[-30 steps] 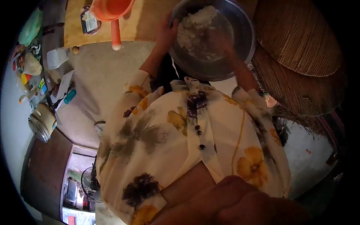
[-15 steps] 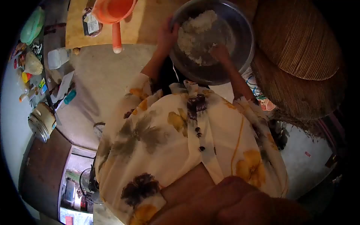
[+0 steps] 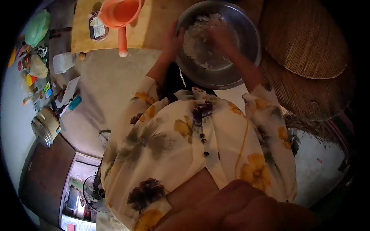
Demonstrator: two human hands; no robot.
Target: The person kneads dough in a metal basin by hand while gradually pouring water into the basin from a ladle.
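Observation:
A wide metal basin (image 3: 246,57) holds a pale, crumbly, dough-like mixture (image 3: 194,44), clumped on its left and far side. My left hand (image 3: 174,41) grips the basin's left rim, thumb toward the inside. Inside the basin, my right hand (image 3: 221,37) is down on the mixture near the far side; its fingers are blurred and partly hidden, so I cannot see how they are bent.
An orange dipper (image 3: 122,38) sits on the yellowish board (image 3: 154,34) at upper left, beside a dark package with a white label (image 3: 97,27). Round woven trays (image 3: 308,50) overlap right of the basin. Containers and a lidded pot (image 3: 46,125) line the left side.
My right hand has moved from the basin's near middle up toward its far side, onto the mixture. My left hand keeps its place on the rim. The view has shifted slightly.

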